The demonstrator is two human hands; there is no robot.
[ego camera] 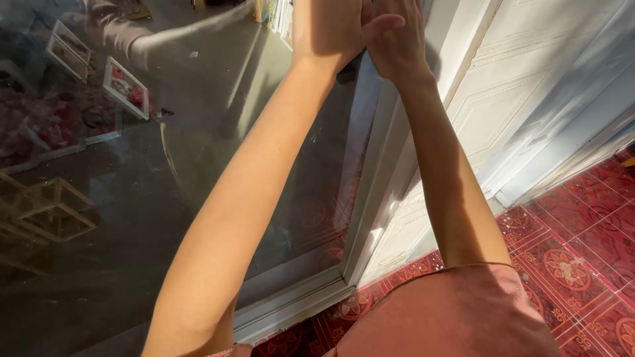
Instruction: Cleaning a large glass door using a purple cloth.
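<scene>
Both my arms are raised against a large glass pane (pixel 132 218) set in a white frame (pixel 374 192). My left hand (pixel 331 30) lies against the glass at the top edge of the view, its thumb stretched to the right. My right hand (pixel 395 41) is right beside it, by the frame's upright, and overlaps the left thumb. The fingers of both hands run out of the picture, so what they touch or hold is hidden. A small dark shape (pixel 348 71) shows just under my left wrist; I cannot tell what it is.
The glass reflects an arm, some picture frames and a wooden rack. A white panelled door (pixel 536 79) stands to the right of the frame. Red patterned floor tiles (pixel 582 258) run along the bottom right. My pink garment (pixel 456 314) fills the lower middle.
</scene>
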